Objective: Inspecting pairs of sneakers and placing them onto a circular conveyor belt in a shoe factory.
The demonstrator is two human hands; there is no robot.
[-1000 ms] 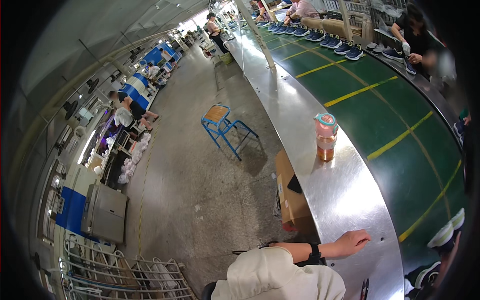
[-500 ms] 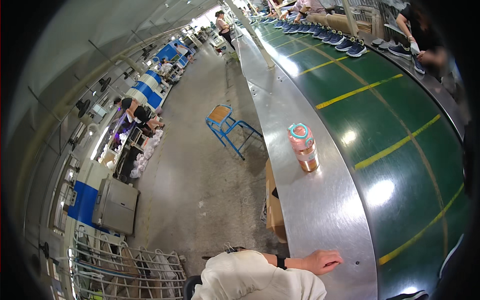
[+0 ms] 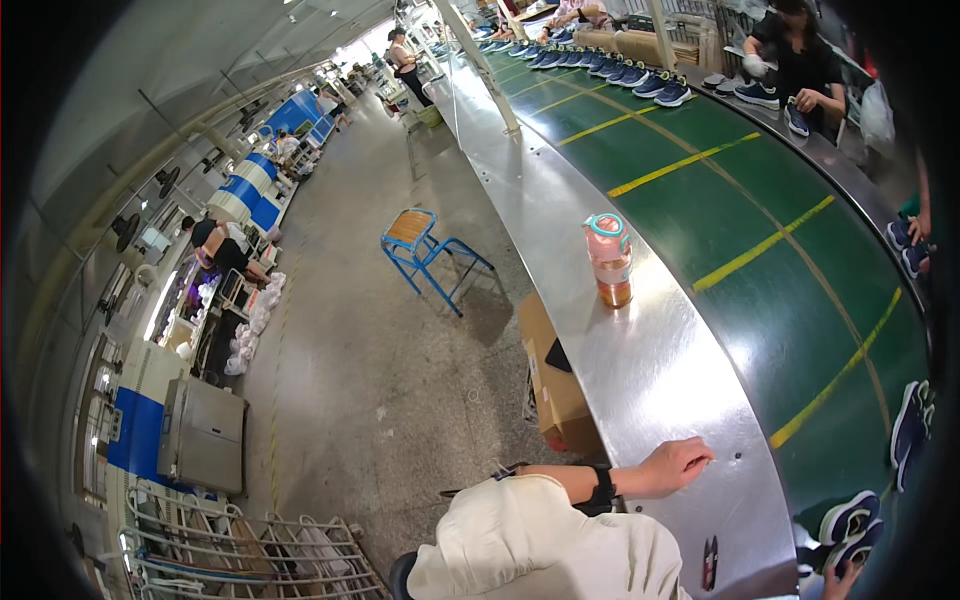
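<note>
My left hand (image 3: 672, 467) rests over the near part of the metal ledge (image 3: 655, 385), a dark band round its wrist. Its fingers are loosely curled together, and I see nothing in them. Farther along the ledge, beyond the hand, stands a pink drink bottle (image 3: 609, 262) with a turquoise loop on its lid. Closer to me, a small dark, slim two-pronged tool (image 3: 710, 563) lies on the same ledge; its kind is unclear. My right hand is out of the picture.
Beside the ledge runs a green belt (image 3: 760, 215) with yellow lines and rows of navy shoes (image 3: 672, 94). Another person's hand (image 3: 842, 580) is by a shoe pair (image 3: 850, 522). Co-workers sit across. Left are a cardboard box (image 3: 560, 395), a blue stool (image 3: 425, 250) and a rack (image 3: 250, 550).
The view has turned, so the shoes and another person's hand at the lower right, and the small tool, have come into sight. My left hand stays by the ledge, fingers still curled.
</note>
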